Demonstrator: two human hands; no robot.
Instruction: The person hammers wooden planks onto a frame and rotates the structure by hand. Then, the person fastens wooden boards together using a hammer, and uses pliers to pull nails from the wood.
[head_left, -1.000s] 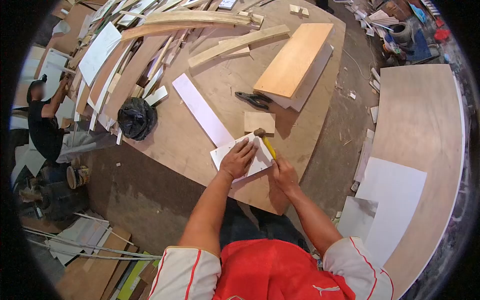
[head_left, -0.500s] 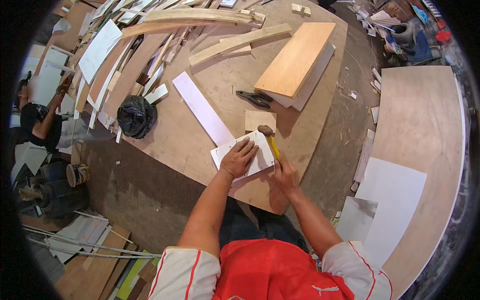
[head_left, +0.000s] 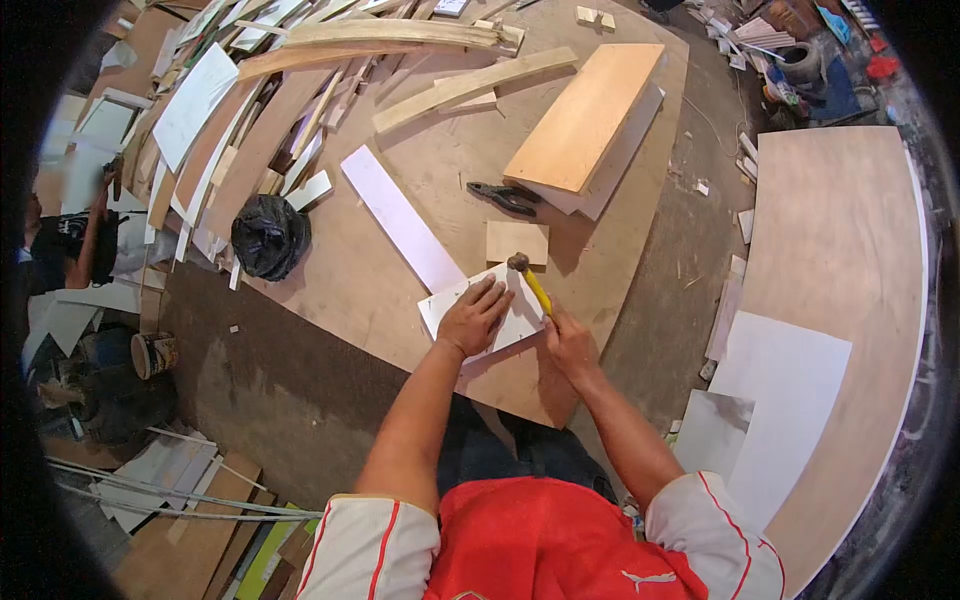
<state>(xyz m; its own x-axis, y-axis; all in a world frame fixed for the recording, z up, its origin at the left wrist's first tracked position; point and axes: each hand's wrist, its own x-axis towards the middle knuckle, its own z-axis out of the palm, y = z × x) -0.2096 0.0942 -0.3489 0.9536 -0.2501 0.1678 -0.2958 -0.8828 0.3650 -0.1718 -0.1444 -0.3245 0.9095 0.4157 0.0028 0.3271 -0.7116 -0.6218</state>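
My left hand (head_left: 474, 318) lies flat, fingers stretched out, on a white board (head_left: 522, 318) near the table's front corner. Wrapped round the yellow handle of a hammer (head_left: 537, 290) is my right hand (head_left: 571, 343), beside the board's right edge. The hammer's dark head is over the board's far right corner; whether it touches is unclear. Small dark marks, possibly nails, show along the board's left edge. A small wood block (head_left: 517, 243) lies just beyond the board. From its far left side a long white strip (head_left: 402, 217) runs away across the table.
Pliers (head_left: 503, 197) lie beside an orange-brown panel (head_left: 588, 115) on the plywood table (head_left: 330, 265). A black plastic bag (head_left: 270, 238) and piled wood strips (head_left: 330, 50) occupy the left side. Another person (head_left: 75, 235) is at far left. A large curved panel (head_left: 835, 220) stands right.
The hammer head has shifted slightly left over the board's far corner. My left hand stays on the board. The person at far left has moved their arm, and the view has shifted slightly.
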